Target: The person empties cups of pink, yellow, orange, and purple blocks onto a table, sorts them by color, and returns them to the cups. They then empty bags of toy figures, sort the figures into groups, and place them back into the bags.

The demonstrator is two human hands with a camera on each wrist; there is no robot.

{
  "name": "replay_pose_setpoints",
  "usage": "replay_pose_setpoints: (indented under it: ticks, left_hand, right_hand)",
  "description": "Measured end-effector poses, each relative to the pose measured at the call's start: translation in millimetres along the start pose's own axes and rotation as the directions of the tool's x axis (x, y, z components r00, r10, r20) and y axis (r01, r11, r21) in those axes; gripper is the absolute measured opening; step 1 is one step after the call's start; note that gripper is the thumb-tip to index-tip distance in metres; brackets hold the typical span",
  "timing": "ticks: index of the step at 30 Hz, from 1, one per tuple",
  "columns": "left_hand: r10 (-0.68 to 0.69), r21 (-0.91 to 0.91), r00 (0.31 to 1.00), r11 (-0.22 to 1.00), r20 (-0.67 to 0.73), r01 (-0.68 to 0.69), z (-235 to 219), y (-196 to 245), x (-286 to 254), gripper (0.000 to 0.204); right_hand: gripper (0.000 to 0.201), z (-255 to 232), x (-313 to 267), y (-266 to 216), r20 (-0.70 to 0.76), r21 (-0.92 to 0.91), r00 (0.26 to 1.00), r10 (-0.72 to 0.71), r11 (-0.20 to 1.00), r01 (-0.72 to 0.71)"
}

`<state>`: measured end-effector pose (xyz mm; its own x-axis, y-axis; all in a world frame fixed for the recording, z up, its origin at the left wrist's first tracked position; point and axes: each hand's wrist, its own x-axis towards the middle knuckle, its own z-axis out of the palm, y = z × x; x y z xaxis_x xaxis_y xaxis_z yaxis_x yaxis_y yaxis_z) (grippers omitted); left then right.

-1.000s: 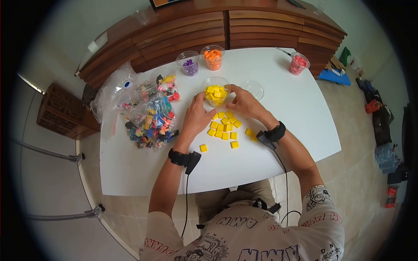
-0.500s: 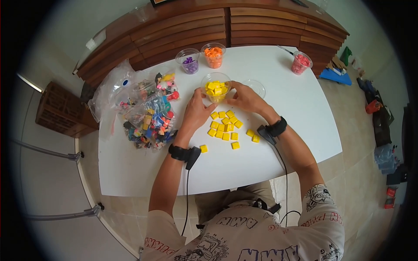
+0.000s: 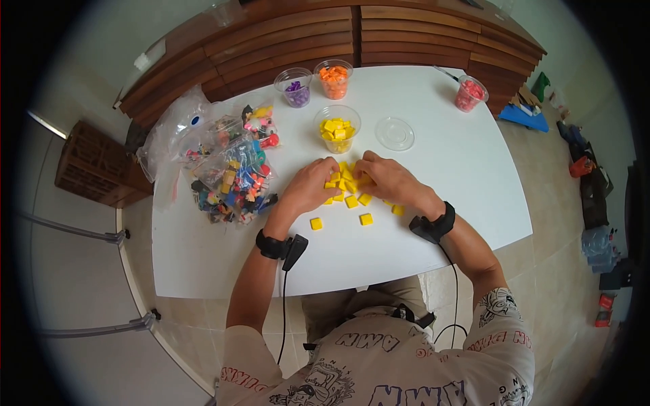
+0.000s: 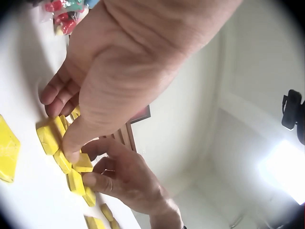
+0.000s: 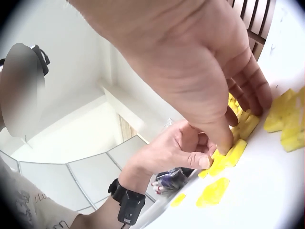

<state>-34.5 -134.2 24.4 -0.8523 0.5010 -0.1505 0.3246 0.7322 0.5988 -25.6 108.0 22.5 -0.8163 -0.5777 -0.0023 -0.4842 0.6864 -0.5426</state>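
Small yellow square tiles (image 3: 351, 201) lie in a cluster on the white table, pressed together between the two hands. My left hand (image 3: 308, 186) grips the cluster's left side; in the left wrist view its thumb (image 4: 73, 151) rests against tiles, with its fingers on their far side. From the right, my right hand (image 3: 393, 179) holds tiles between thumb and bent fingers, partly hiding them. Just beyond the hands stands a clear plastic cup (image 3: 337, 110) partly filled with yellow tiles. Single tiles sit nearer the body, one a lone tile (image 3: 316, 223) by the left wrist.
A clear round lid (image 3: 395, 134) lies right of the cup. Farther back stand cups of purple pieces (image 3: 296, 95), orange pieces (image 3: 334, 82) and pink pieces (image 3: 470, 95). Plastic bags of colourful small toys (image 3: 237, 176) cover the table's left side. A wooden cabinet (image 3: 284, 47) stands behind.
Both hands have let go of the cup of yellow tiles and come back toward the body onto the loose tiles. The cup now stands by itself, and the tiles are bunched closer together.
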Motion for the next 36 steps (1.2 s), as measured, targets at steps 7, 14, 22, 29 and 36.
replay_pose_setpoints:
  ticks: [7,14,22,29,36]
  left_hand:
    - [0.201,-0.021,0.969,0.978,-0.143,-0.206,11.6,-10.1,-3.1,0.036]
    - [0.078,-0.127,0.993,0.988,-0.092,-0.089,4.3,-8.3,-4.6,0.02]
    - [0.071,-0.005,0.979,0.997,-0.192,-0.073,-20.1,8.8,-15.0,0.025]
    - [-0.09,0.246,0.992,0.967,0.086,0.066,-22.1,19.0,-70.4,0.07]
    - [0.007,0.118,0.999,0.993,0.04,-0.011,5.6,4.4,-34.6,0.067]
  right_hand:
    - [0.02,5.6,0.8,8.9,-0.062,0.093,0.998,0.0,0.996,0.006]
    - [0.019,-13.5,-2.4,-5.2,-0.139,0.082,0.987,-0.078,0.993,0.09]
    - [0.034,-81.4,33.4,-34.1,-0.466,0.09,0.88,-0.092,0.984,0.15]
    - [0.073,-48.6,-49.4,-27.8,0.132,-0.269,0.966,0.224,0.946,-0.183]
    - [0.058,-3.2,-23.8,-9.2,0.101,-0.069,0.985,0.14,0.989,-0.133]
